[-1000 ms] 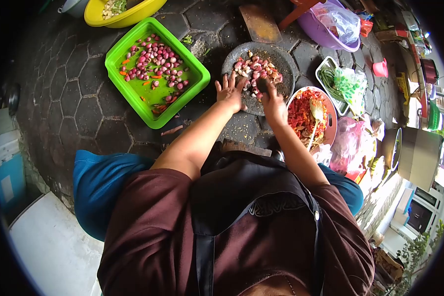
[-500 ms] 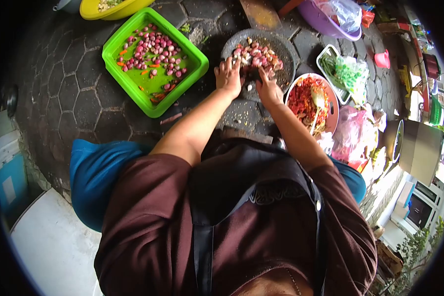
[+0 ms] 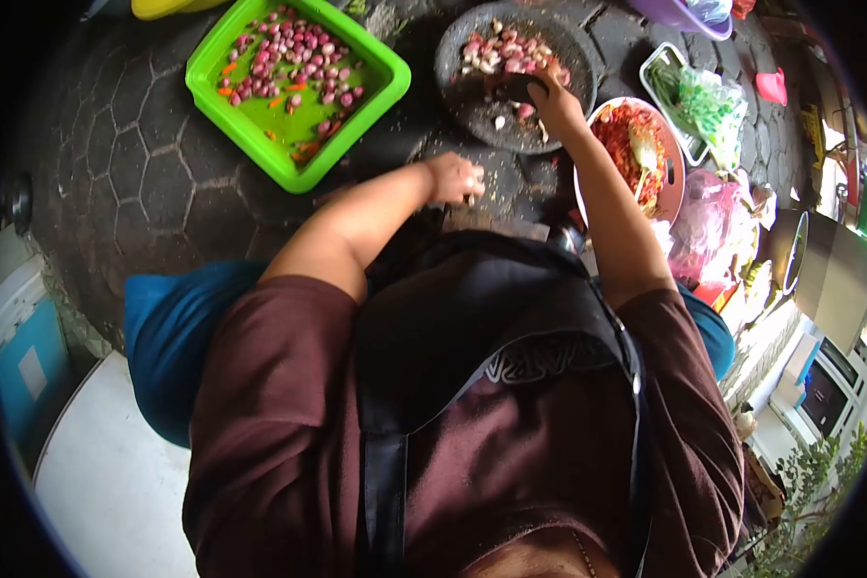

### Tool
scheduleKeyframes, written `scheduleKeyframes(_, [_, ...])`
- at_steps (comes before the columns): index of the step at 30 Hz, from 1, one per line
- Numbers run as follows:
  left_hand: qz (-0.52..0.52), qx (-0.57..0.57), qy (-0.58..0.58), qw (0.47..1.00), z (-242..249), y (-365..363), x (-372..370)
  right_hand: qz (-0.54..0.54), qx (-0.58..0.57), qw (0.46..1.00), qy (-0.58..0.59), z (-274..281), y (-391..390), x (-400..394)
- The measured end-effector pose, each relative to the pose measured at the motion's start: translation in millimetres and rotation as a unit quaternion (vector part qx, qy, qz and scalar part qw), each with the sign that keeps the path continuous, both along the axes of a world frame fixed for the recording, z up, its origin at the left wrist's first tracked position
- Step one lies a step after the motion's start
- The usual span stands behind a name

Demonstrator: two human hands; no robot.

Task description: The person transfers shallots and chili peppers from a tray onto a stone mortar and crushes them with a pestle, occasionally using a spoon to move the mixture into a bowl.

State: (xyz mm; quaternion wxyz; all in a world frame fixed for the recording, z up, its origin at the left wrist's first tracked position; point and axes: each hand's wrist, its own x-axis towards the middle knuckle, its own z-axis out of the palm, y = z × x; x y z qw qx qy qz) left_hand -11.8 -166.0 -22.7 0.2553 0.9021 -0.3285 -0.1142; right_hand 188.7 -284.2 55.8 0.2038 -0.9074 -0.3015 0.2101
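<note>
My right hand [image 3: 557,104] grips a dark pestle [image 3: 524,90] inside the round, rough grey stone mortar [image 3: 460,108], beside pale peeled shallots [image 3: 511,48]; my left hand [image 3: 453,179] is half-curled outside its near rim, cannot tell if holding anything; leftward, rectangular green plastic tray [image 3: 389,75], purple-skinned shallots [image 3: 308,60], orange chillies [image 3: 296,87]; rightward, round pink basin [image 3: 677,190], shredded red chillies [image 3: 624,135].
</note>
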Motion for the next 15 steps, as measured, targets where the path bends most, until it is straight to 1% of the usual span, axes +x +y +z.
scheduleKeyframes(1, [-0.014, -0.005, -0.003, 1.000, -4, 0, 3, -0.003, 0.016, 1.000, -0.012, 9, 1, -1])
scheduleKeyframes(2, [-0.026, -0.014, 0.000, 1.000, -9, -4, 2, -0.033, -0.003, 0.999, -0.010, 18, 1, -3])
scheduleKeyframes(3, [-0.035, 0.001, 0.022, 0.999, -5, -7, 2, -0.023, 0.013, 0.999, -0.025, 26, -3, -8])
scheduleKeyframes(4, [-0.030, 0.000, 0.020, 0.999, -34, -11, -1, -0.014, 0.030, 0.999, -0.040, 34, -5, -14])
scheduleKeyframes(5, [-0.036, -0.051, -0.029, 0.998, -88, -18, -7, 0.001, 0.005, 0.999, -0.034, 45, -7, -25])
scheduleKeyframes(6, [-0.044, -0.102, -0.078, 0.991, -116, -21, -9, 0.014, -0.020, 0.999, -0.028, 55, -10, -37])
scheduleKeyframes(7, [-0.021, -0.062, 0.073, 0.995, -87, -28, -6, 0.039, -0.027, 0.997, -0.057, 46, -19, -48])
scheduleKeyframes(8, [-0.044, -0.025, 0.023, 0.998, -60, -26, -2, 0.051, -0.079, 0.993, -0.069, 51, -20, -64])
scheduleKeyframes(10, [-0.062, 0.018, -0.049, 0.997, -37, -25, 2, 0.070, -0.199, 0.977, -0.032, 50, -16, -85])
scheduleKeyframes(11, [-0.053, -0.004, -0.101, 0.994, -41, -25, 0, 0.070, -0.200, 0.977, -0.033, 45, -16, -84])
scheduleKeyframes(13, [-0.047, 0.003, -0.098, 0.994, -38, -26, 2, 0.013, -0.156, 0.987, -0.030, 26, -9, -73])
scheduleKeyframes(14, [-0.045, 0.010, -0.093, 0.995, -36, -26, 1, 0.003, -0.042, 0.999, -0.010, 14, -8, -54])
scheduleKeyframes(15, [-0.051, 0.024, -0.096, 0.994, -42, -28, 2, 0.009, -0.046, 0.999, -0.006, 8, -3, -35])
